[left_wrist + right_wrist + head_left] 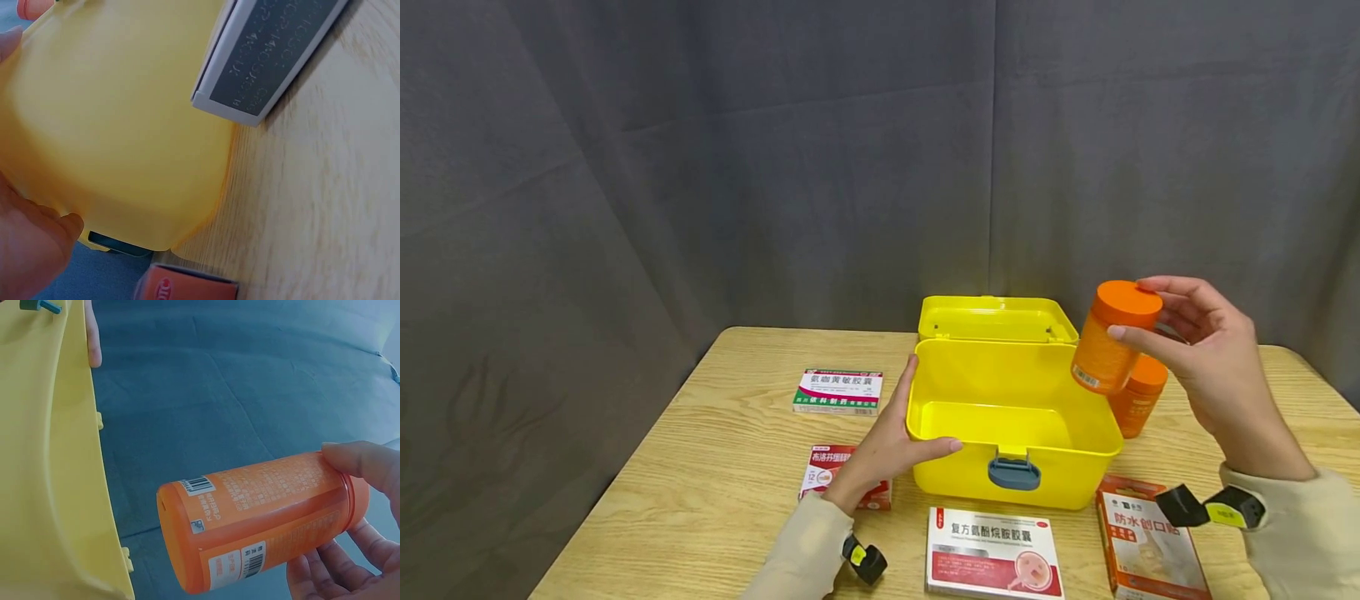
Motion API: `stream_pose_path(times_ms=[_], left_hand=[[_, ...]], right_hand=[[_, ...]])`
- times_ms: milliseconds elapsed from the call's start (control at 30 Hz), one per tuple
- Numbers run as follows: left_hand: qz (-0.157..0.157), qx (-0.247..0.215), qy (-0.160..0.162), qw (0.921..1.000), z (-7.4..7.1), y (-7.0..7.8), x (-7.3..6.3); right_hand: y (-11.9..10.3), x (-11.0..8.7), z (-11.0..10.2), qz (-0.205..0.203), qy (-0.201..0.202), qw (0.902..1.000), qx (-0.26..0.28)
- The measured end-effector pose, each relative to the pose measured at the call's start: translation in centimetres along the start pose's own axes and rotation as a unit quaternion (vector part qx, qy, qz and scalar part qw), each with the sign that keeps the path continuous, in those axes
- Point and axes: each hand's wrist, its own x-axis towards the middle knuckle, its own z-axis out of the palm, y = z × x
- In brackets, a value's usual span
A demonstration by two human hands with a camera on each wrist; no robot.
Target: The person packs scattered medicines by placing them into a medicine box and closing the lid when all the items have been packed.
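My right hand (pixel 1206 354) pinches an orange pill bottle (pixel 1112 350) near its lid, thumb on one side and fingers on the other. The bottle hangs tilted over the right rim of a yellow box (pixel 1015 479) whose lid (pixel 1000 318) is swung back. In the right wrist view the bottle (pixel 262 519) lies sideways with its base toward the box wall (pixel 25 456). My left hand (pixel 891 442) rests against the left side of the box, thumb along the front rim. Bare yellow floor shows inside the box.
A second orange bottle (pixel 1142 392) stands right of the box. Medicine cartons lie about: a green-and-white one (pixel 838 392) at left, a red-and-white one (pixel 872 496) by the left wrist, a white-and-red one (pixel 992 554) in front, a bandage carton (pixel 1150 542) at right.
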Motion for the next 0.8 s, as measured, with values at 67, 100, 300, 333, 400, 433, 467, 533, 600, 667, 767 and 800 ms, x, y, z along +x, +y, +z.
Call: stream_pose_path(times_ms=[67,100,300,333,400,433,467,533,600,667,767,800], left_hand=[[-0.001,0.000,0.001,1.0000,0.0,0.1,0.0],[-0.002,0.001,0.002,1.0000,0.0,0.1,0.0],[-0.004,0.001,0.003,1.0000,0.0,0.1,0.0],[-0.003,0.002,0.003,1.0000,0.0,0.1,0.0],[-0.001,0.000,0.003,1.0000,0.0,0.1,0.0],[-0.001,-0.001,0.002,1.0000,0.0,0.2,0.0],[-0.001,-0.001,0.002,1.0000,0.0,0.2,0.0],[0.001,-0.002,0.000,1.0000,0.0,0.2,0.0],[0.003,-0.004,-0.002,1.0000,0.0,0.2,0.0],[0.005,-0.004,-0.003,1.0000,0.0,0.1,0.0],[0.006,-0.005,-0.003,1.0000,0.0,0.1,0.0],[0.005,-0.004,-0.003,1.0000,0.0,0.1,0.0]], right_hand=[[0.0,0.1,0.3,0.004,-0.004,0.9999,-0.010],[0.0,0.1,0.4,0.006,-0.005,0.9998,-0.020],[0.1,0.5,1.4,0.019,-0.025,0.9972,-0.068],[0.1,0.5,1.6,0.021,-0.029,0.9965,-0.075],[0.2,0.6,2.0,0.022,-0.037,0.9940,-0.101],[0.2,0.6,2.2,0.023,-0.040,0.9924,-0.114],[0.1,0.6,2.3,0.024,-0.043,0.9917,-0.119],[0.1,0.6,2.7,0.026,-0.049,0.9892,-0.136],[0.1,0.5,3.0,0.030,-0.055,0.9876,-0.144],[0.0,0.4,3.3,0.033,-0.059,0.9861,-0.151],[0.1,0.4,3.7,0.034,-0.067,0.9842,-0.160],[0.1,0.4,3.8,0.035,-0.069,0.9838,-0.162]])
